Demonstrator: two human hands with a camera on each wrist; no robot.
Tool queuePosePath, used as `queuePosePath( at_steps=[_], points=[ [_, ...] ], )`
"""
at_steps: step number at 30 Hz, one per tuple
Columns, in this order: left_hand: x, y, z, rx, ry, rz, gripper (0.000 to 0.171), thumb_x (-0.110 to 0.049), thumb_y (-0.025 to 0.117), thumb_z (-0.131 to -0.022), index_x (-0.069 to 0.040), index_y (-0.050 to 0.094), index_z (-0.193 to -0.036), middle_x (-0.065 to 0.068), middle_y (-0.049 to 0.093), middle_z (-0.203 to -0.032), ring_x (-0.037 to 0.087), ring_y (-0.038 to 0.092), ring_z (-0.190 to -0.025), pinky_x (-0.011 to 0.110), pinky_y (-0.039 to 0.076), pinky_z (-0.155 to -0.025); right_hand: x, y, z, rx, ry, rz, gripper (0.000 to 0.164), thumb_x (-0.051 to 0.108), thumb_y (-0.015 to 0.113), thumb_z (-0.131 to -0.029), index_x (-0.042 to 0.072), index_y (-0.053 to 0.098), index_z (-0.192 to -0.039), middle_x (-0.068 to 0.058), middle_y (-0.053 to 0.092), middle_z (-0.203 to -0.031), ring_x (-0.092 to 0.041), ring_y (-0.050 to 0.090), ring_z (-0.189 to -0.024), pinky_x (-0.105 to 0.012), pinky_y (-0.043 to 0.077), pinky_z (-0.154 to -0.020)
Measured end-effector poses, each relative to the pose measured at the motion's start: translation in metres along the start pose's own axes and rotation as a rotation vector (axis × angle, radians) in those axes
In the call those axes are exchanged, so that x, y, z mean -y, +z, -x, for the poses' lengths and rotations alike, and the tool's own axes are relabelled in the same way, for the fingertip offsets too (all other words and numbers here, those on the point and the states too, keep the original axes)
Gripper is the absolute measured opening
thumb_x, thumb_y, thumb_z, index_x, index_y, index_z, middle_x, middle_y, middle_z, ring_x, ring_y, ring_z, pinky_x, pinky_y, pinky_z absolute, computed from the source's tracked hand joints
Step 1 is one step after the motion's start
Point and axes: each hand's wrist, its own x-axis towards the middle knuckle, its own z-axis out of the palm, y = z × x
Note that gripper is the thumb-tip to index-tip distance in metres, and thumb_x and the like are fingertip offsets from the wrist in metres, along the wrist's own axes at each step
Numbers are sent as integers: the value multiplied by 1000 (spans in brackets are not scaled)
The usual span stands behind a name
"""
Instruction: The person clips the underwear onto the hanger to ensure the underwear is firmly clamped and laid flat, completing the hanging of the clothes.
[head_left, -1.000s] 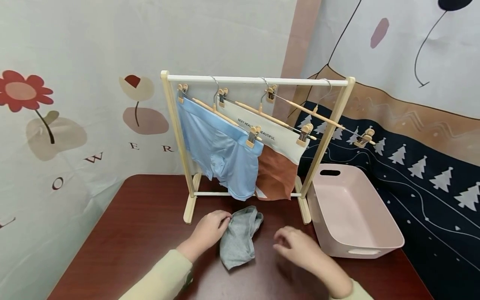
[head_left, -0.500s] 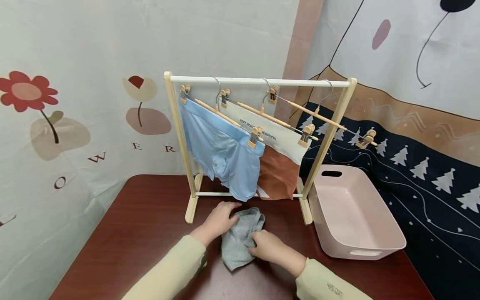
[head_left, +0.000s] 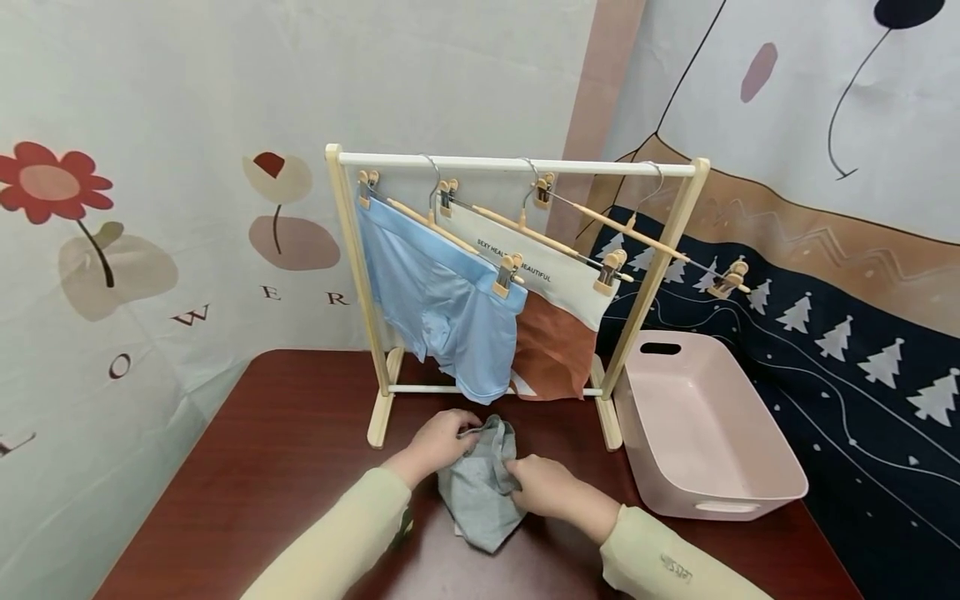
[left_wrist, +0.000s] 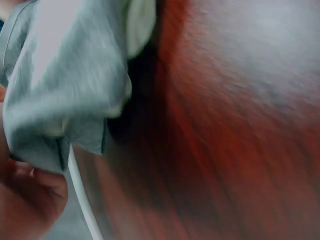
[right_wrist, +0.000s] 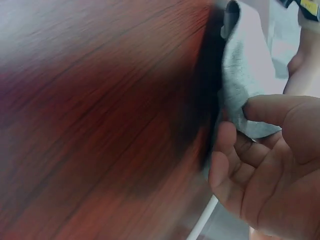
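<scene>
A crumpled grey cloth garment (head_left: 480, 492) is between my two hands, just in front of the rack. My left hand (head_left: 437, 442) pinches its upper left edge; in the left wrist view the fingers (left_wrist: 47, 187) grip a lower corner of the cloth. On the opposite side, my right hand (head_left: 547, 487) holds the right edge between thumb and fingers, which the right wrist view shows close up, with the garment (right_wrist: 245, 70) raised over the tabletop. Folds hide how the garment is shaped inside.
Behind the hands stands a wooden rack (head_left: 517, 164). Blue boxer shorts (head_left: 442, 292) and white-and-brown shorts (head_left: 558, 325) hang there from clip hangers, beside a bare clip hanger (head_left: 630, 229). A pink bin (head_left: 712, 417) sits on the right of the dark red table (head_left: 285, 467).
My right hand has come in from the right and taken hold of the grey garment. My left hand has moved slightly up and right, and the cloth has been lifted and turned.
</scene>
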Motion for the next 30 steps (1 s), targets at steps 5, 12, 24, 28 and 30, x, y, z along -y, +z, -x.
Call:
queuePosePath(
  at_steps=[5,12,24,28,30],
  points=[
    [7,-11,14,-161,-89,-21,6,-16,63,-86,-17,67,-91,-5,62,-79,9,54,-68,28,44,-62,-17,-1,8,-37,49,-54,27,13,69,-80,10,65,-106,-3,68,-87,-15,62,-74,-29,42,-55],
    [13,-35,32,-253,-157,-75,15,-13,64,-74,-17,64,-89,-5,51,-70,10,47,-62,27,38,-54,-40,-13,17,-132,118,-159,12,7,64,-75,15,59,-83,5,53,-64,-11,47,-55,-27,36,-50],
    [-8,-46,42,-199,2,109,27,0,49,-86,-16,69,-96,-4,68,-98,13,62,-92,34,48,-83,-53,-49,18,-279,173,-527,14,3,49,-89,8,59,-96,-4,58,-64,-14,59,-49,-25,45,-44],
    [-9,-41,42,-141,-44,140,23,-7,48,-90,-17,69,-92,-5,68,-89,10,58,-78,28,46,-72,-59,-44,12,-261,250,-760,13,5,48,-92,4,57,-102,-8,61,-62,-15,59,-45,-26,46,-42],
    [-9,-37,40,-95,-63,176,21,-15,47,-95,-16,68,-91,-3,67,-87,10,57,-78,28,46,-73,-60,-40,10,-244,284,-866,14,6,48,-92,3,55,-105,-9,63,-61,-14,58,-43,-26,46,-41]
  ],
)
